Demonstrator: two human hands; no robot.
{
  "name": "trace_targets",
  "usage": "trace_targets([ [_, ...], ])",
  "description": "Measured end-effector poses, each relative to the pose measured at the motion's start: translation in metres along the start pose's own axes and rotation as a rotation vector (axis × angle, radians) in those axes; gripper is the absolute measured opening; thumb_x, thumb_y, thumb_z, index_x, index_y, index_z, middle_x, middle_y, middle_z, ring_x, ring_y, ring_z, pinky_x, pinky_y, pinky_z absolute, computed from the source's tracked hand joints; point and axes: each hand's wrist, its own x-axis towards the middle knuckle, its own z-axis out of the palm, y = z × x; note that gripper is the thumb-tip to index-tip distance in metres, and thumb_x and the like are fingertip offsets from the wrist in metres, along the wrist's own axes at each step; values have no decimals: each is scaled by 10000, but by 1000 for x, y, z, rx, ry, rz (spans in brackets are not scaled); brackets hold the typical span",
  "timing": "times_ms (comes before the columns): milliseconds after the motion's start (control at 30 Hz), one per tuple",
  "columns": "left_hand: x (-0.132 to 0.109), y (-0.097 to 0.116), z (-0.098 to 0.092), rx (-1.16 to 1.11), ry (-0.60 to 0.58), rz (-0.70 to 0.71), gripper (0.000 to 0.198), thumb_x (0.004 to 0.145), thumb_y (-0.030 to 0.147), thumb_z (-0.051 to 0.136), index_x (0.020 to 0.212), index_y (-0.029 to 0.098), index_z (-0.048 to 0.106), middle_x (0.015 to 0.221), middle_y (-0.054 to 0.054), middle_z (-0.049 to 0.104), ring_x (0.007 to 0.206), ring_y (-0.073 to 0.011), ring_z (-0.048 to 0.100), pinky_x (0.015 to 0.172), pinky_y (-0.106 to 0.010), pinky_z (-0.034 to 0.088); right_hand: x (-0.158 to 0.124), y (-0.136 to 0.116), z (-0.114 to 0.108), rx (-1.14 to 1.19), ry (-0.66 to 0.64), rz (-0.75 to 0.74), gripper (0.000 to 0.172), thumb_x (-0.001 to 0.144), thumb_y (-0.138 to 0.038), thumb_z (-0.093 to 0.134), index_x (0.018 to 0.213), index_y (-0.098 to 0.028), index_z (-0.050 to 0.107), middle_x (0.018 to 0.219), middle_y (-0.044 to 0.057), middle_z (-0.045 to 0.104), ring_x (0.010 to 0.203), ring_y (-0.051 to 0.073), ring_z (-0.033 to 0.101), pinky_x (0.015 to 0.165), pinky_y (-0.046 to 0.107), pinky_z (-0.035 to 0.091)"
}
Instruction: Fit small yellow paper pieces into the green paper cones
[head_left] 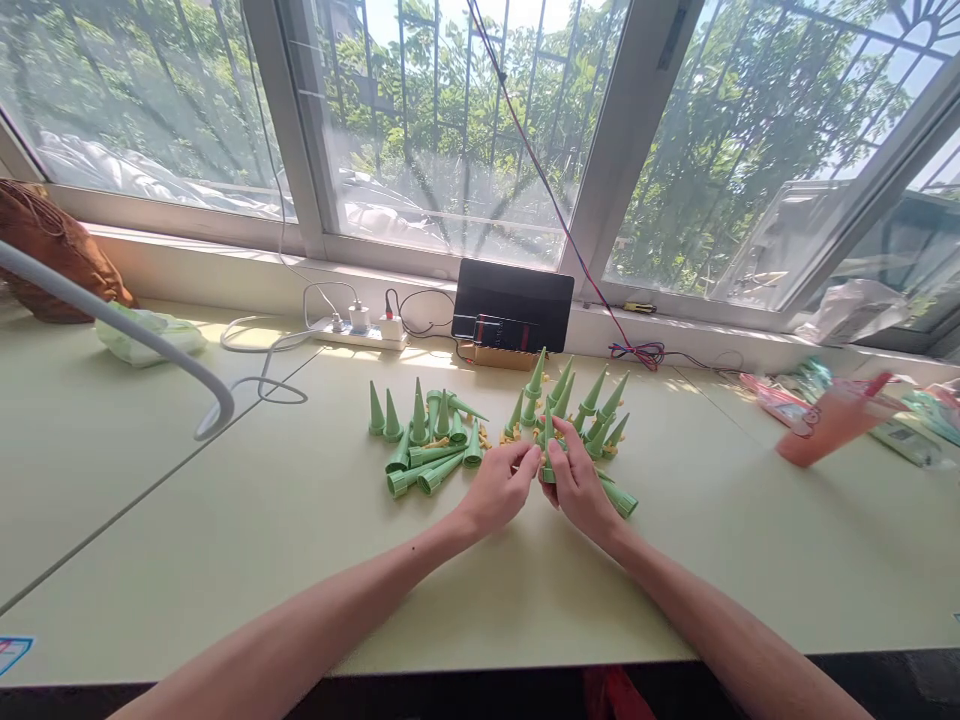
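Note:
In my right hand (577, 480) I hold a green plastic cone-shaped spike (548, 430), its point upward and my fingers wrapped round its lower part. Close against it is my left hand (501, 485), thumb and fingers pinched together; what lies between them, if anything, is too small to make out. Left of my hands is a loose group of green spikes (427, 478), some upright and some lying down. Small yellow pieces (484, 437) are scattered by them. Behind my right hand stand several more spikes (590, 400), with yellow parts near their bases.
A dark tablet (514, 305) leans by the window on a cardboard box (504, 357). A power strip (364, 335) with plugs and cables is to its left. On the right is a cup with a red drink (825, 430). A white curved tube (150, 340) crosses the left side.

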Motion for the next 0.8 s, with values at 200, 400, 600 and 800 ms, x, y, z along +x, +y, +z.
trace_targets([
  [200, 1, -3, 0, -50, -25, -9, 393, 953, 425, 403, 632, 202, 370, 486, 61, 346, 471, -95, 315, 478, -246, 263, 0, 4, -1, -38, 19, -16, 469, 1009, -436, 340, 1409, -195, 376, 603, -61, 427, 427, 111, 412, 434, 251, 386],
  [400, -1, -5, -2, 90, -3, 148, 362, 972, 390, 409, 670, 193, 387, 583, 46, 440, 519, -88, 360, 526, -233, 296, 1, 7, -1, 51, -16, -13, 458, 1014, -486, 344, 1381, -216, 392, 578, -63, 409, 433, 121, 417, 417, 249, 375],
  [600, -2, -10, -3, 314, 19, 299, 309, 975, 345, 410, 703, 202, 390, 579, 41, 507, 509, -95, 399, 547, -235, 312, 4, 13, 0, 86, -42, -39, 390, 996, -529, 377, 1199, -232, 528, 613, -53, 460, 427, 103, 434, 413, 236, 393],
  [800, -1, -16, -3, 412, 53, 315, 263, 946, 303, 436, 706, 202, 401, 596, 39, 499, 517, -99, 404, 533, -234, 305, 6, 15, 2, 139, -87, -28, 364, 990, -530, 392, 1134, -231, 541, 626, -49, 488, 436, 108, 474, 409, 233, 411],
])
